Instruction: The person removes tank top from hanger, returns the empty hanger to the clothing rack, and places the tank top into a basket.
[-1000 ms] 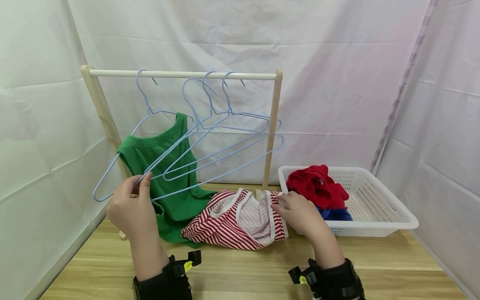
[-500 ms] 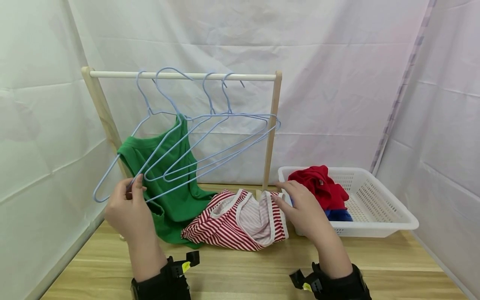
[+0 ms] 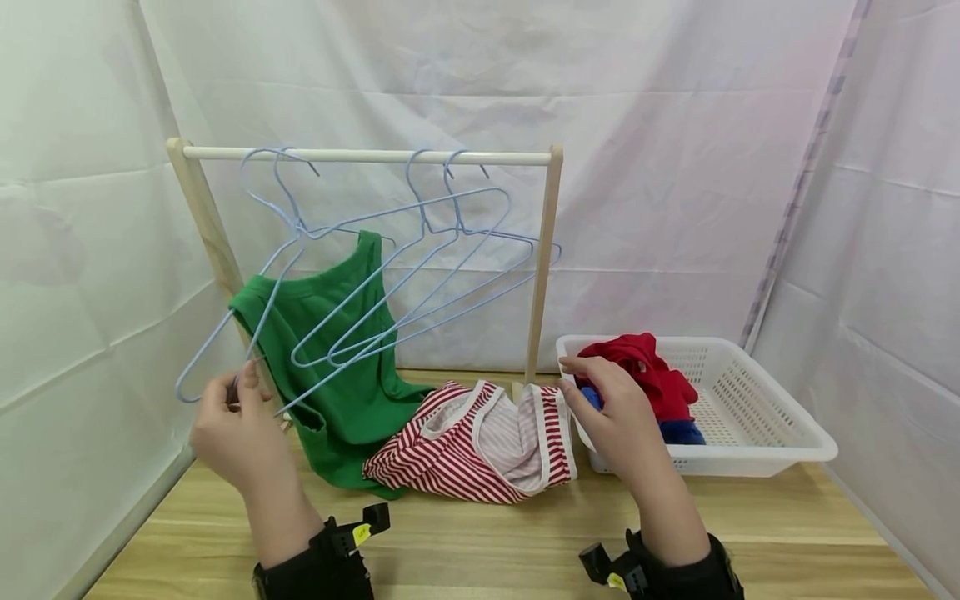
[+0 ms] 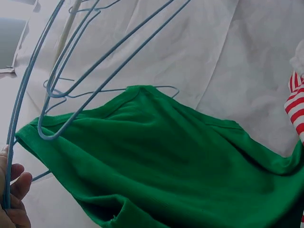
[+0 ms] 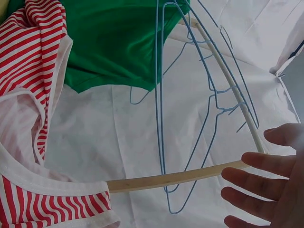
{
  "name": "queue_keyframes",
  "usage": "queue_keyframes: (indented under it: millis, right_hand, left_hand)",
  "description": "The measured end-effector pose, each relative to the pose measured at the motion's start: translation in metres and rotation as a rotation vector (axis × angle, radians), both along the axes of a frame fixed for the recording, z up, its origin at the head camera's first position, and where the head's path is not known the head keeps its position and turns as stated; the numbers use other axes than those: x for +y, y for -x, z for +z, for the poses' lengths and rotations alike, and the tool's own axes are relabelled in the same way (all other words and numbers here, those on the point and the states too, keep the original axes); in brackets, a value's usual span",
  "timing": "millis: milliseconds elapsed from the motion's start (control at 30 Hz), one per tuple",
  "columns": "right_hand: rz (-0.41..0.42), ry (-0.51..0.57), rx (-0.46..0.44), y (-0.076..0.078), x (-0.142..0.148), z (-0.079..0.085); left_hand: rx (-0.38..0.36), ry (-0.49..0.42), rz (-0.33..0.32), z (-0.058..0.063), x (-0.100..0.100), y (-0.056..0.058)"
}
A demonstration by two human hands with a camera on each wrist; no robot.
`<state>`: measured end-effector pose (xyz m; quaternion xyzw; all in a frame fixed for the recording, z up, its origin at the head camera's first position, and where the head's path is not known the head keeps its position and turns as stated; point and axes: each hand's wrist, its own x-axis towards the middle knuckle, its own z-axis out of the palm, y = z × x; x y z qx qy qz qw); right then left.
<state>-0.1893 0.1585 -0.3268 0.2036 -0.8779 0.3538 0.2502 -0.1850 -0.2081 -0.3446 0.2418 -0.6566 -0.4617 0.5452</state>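
Observation:
At the left in the head view, my left hand (image 3: 242,437) pinches a light blue wire hanger (image 3: 272,307) near its lower left corner. The hanger bears no garment and is tilted, its hook overlapping the left part of the rack's white rod (image 3: 360,156). Behind it, a green tank top (image 3: 341,367) hangs from another blue hanger and trails onto the table. My right hand (image 3: 628,429) holds nothing; its fingers are spread and extended in the right wrist view. It hovers between a red-and-white striped top (image 3: 442,471) lying on the table and the white basket (image 3: 750,463).
Two bare blue hangers (image 3: 422,196) hang from the rod right of centre. A wooden post (image 3: 546,258) supports the rack at the right. In the basket's left part lie a red garment (image 3: 637,371) and a blue garment (image 3: 681,432). White cloth encloses the back and sides.
My left hand has carried the hanger leftward, its hook moving from mid-rod to the rod's left part and its right end tilting up. The right hand has drawn back from the striped top.

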Motion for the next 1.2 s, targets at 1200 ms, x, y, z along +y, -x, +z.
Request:
queue_keyframes:
  millis: [1200]
  right_hand:
    - [0.04, -0.012, -0.027, -0.003, -0.007, -0.001]
  left_hand:
    - [-0.088, -0.295, -0.01, -0.015, -0.027, -0.002]
